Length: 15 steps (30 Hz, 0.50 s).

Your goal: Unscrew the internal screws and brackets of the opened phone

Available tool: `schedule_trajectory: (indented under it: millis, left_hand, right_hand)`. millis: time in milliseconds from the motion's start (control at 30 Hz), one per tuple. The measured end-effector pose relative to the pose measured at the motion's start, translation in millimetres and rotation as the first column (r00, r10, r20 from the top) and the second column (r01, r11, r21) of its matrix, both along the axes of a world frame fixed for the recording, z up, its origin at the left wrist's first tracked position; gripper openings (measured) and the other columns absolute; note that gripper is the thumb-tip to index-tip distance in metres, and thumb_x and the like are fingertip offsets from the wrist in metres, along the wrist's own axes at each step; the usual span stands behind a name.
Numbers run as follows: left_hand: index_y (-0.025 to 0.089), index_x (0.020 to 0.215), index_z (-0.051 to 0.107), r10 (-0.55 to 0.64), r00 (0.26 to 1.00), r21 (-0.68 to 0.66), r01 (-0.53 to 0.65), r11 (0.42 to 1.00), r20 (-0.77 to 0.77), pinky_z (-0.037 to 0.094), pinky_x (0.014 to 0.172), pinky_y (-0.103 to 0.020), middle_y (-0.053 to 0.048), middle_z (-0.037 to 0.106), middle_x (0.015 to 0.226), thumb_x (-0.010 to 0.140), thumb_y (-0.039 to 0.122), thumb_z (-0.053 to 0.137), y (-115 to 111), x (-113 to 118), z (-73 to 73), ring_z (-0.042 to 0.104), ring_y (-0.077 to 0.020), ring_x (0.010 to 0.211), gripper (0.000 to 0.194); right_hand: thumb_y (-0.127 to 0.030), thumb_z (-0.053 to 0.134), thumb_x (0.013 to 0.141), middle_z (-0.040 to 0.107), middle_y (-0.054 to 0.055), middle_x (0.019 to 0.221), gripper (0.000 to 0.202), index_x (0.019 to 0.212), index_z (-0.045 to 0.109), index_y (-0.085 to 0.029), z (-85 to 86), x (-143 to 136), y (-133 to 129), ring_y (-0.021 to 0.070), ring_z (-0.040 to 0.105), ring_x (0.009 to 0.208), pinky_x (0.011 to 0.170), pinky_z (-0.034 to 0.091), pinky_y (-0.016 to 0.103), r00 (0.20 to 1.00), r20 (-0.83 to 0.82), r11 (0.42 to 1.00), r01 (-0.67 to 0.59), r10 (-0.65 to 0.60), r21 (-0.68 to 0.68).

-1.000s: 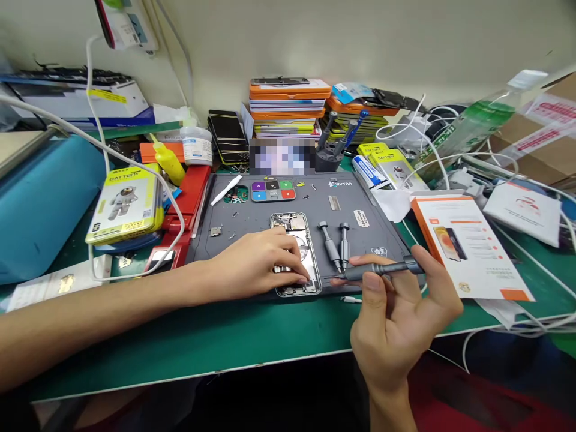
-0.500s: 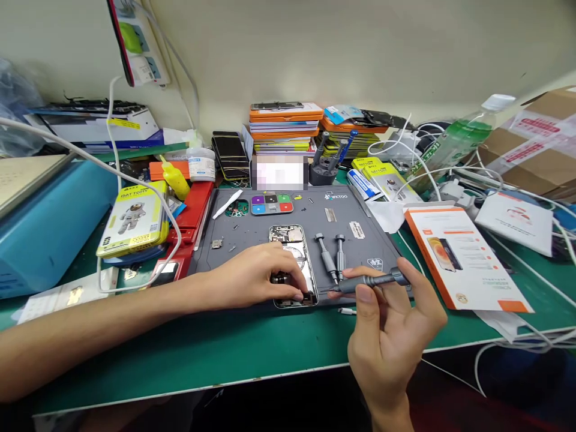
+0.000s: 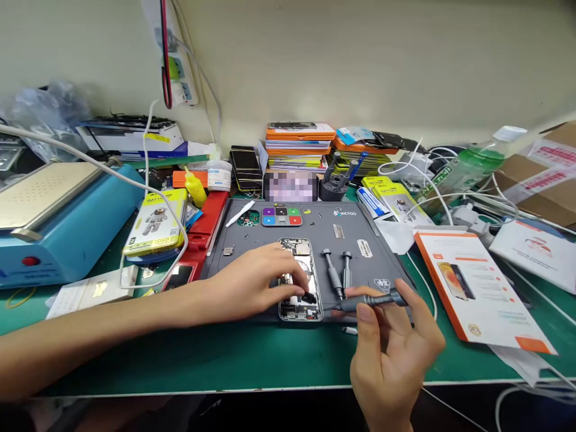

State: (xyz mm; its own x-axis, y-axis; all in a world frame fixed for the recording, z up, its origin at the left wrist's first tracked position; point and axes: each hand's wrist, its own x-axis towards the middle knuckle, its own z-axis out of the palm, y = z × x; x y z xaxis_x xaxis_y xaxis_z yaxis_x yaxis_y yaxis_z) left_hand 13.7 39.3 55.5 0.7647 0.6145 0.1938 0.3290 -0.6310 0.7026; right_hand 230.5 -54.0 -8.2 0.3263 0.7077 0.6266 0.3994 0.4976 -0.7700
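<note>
On the grey work mat point(image 3: 283, 234) lies an opened smartphone body point(image 3: 314, 277), its inner parts exposed. My left hand point(image 3: 256, 277) reaches over it from the left, thumb and fingertips pinching a small black phone part point(image 3: 309, 297) above the lower end of the body. Part of the phone is hidden beneath these fingers. My right hand point(image 3: 389, 351) grips a dark grey screwdriver point(image 3: 371, 301) almost level, its tip pointing left beside the phone's lower right edge. Two more screwdrivers point(image 3: 333, 279) rest on the mat just right of the phone.
Loose small parts and a white spudger point(image 3: 240, 213) lie on the mat, near a coloured-square screw tray point(image 3: 281, 217). A screwdriver holder point(image 3: 333, 188) stands behind. An orange-white box point(image 3: 483, 288) is at right; a blue machine point(image 3: 67, 222) and yellow battery boxes point(image 3: 155, 222) are at left.
My left fingers have raised the black part from the phone's lower end and shifted slightly up the body. The screwdriver stays in my right hand. The whole view has shifted.
</note>
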Motion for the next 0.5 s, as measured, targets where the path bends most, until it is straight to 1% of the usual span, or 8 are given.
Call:
schedule_trajectory:
  millis: [33,67,167,233,300,333,400,500]
  left_hand:
    - [0.02,0.106,0.074,-0.007,0.999,0.057,0.01,0.998,-0.044,0.046,0.092,-0.031,-0.001,0.076,0.106,0.107,0.02,0.066,-4.9,-6.8,4.0,0.063,-0.0183,0.102,0.008]
    - [0.02,0.107,0.073,0.015,0.996,0.116,-0.004,0.993,-0.086,0.046,0.091,-0.032,-0.001,0.076,0.105,0.108,0.02,0.063,-10.1,-15.0,7.1,0.062,-0.0191,0.1,0.01]
    - [0.023,0.11,0.073,0.174,0.96,0.227,-0.123,0.966,-0.22,0.045,0.092,-0.035,-0.002,0.075,0.108,0.111,0.022,0.056,-25.8,-44.5,8.4,0.06,-0.0214,0.1,0.017]
    - [0.024,0.11,0.074,0.292,0.922,0.291,-0.215,0.932,-0.254,0.045,0.095,-0.037,-0.002,0.075,0.11,0.112,0.023,0.054,-34.7,-63.6,3.0,0.06,-0.0232,0.104,0.02]
    - [0.023,0.111,0.074,0.395,0.881,0.318,-0.307,0.897,-0.262,0.045,0.099,-0.038,-0.003,0.076,0.112,0.113,0.026,0.052,-41.2,-78.1,-5.0,0.061,-0.0238,0.107,0.022]
    - [0.024,0.11,0.074,0.423,0.867,0.321,-0.334,0.886,-0.264,0.046,0.1,-0.038,-0.003,0.076,0.112,0.113,0.028,0.052,-43.3,-83.2,-9.0,0.062,-0.0237,0.108,0.023]
    - [0.024,0.109,0.075,0.467,0.843,0.351,-0.366,0.862,-0.266,0.046,0.101,-0.038,-0.002,0.078,0.112,0.114,0.03,0.052,-45.0,-89.3,-16.1,0.063,-0.0235,0.107,0.025]
    - [0.023,0.11,0.076,0.518,0.814,0.449,-0.371,0.813,-0.264,0.047,0.097,-0.04,-0.003,0.079,0.112,0.113,0.03,0.052,-44.2,-91.2,-21.5,0.065,-0.024,0.103,0.026]
  right_hand:
    - [-0.008,0.066,0.099,0.078,0.008,0.107,0.059,0.152,0.047,-0.026,0.2,0.6,-0.1,0.0202,0.079,0.09,0.062,0.068,0.03,1.0,0.003,1.0,-0.005,0.005,0.003]
    - [-0.009,0.066,0.099,0.078,0.008,0.106,0.058,0.151,0.049,-0.026,0.4,1.2,-0.3,0.0202,0.079,0.091,0.062,0.067,0.029,1.0,-0.001,1.0,-0.009,0.009,0.004]
    - [-0.01,0.068,0.098,0.079,0.007,0.101,0.052,0.146,0.054,-0.025,1.2,2.7,-1.4,0.0189,0.079,0.082,0.058,0.065,0.028,0.998,-0.066,1.0,-0.017,0.016,-0.016]
    - [-0.01,0.07,0.097,0.08,0.007,0.098,0.049,0.142,0.057,-0.023,1.6,3.2,-1.9,0.0191,0.079,0.076,0.056,0.065,0.029,0.994,-0.113,1.0,0.003,-0.004,-0.011]
    - [-0.01,0.074,0.094,0.08,0.007,0.095,0.046,0.136,0.061,-0.021,2.1,3.2,-1.9,0.0215,0.08,0.076,0.057,0.067,0.033,0.988,-0.145,0.999,0.046,-0.045,0.005]
    - [-0.01,0.076,0.093,0.08,0.007,0.093,0.043,0.133,0.063,-0.02,2.5,2.9,-1.8,0.0226,0.08,0.076,0.057,0.068,0.034,0.985,-0.158,0.998,0.07,-0.068,0.007]
    - [-0.013,0.079,0.091,0.079,0.006,0.089,0.039,0.128,0.065,-0.019,3.8,2.2,-1.3,0.0236,0.08,0.076,0.057,0.068,0.036,0.979,-0.181,0.995,0.096,-0.098,-0.016]
    - [-0.016,0.081,0.09,0.079,0.006,0.088,0.04,0.127,0.067,-0.021,6.4,1.0,-0.6,0.0237,0.08,0.077,0.057,0.068,0.035,0.973,-0.206,0.994,0.093,-0.101,-0.048]
